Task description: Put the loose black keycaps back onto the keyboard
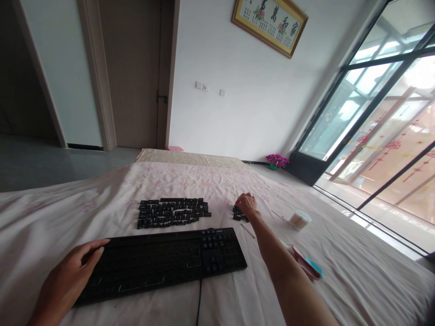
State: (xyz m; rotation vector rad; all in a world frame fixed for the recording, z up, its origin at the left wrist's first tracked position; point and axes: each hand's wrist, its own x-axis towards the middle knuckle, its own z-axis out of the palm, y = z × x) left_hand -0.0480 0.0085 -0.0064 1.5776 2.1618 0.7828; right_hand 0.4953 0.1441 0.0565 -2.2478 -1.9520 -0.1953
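A black keyboard (152,262) lies on the cloth, most of its left and middle part bare of keycaps, while keys still sit at its right end. My left hand (76,265) grips the keyboard's left end, thumb and fingers at its upper left corner. Beyond the keyboard, many loose black keycaps (173,212) are laid out in rows. To the right, my right hand (248,203) reaches down to a small group of keycaps (239,216), its fingers bent together. Whatever is between those fingertips is hidden.
A tub of cotton swabs (300,220) stands at the right, with a loose cotton swab (248,231) near my right forearm. A pink and blue item (307,264) lies beside that arm. The keyboard's cable (199,301) runs toward me over the wrinkled cloth (136,312).
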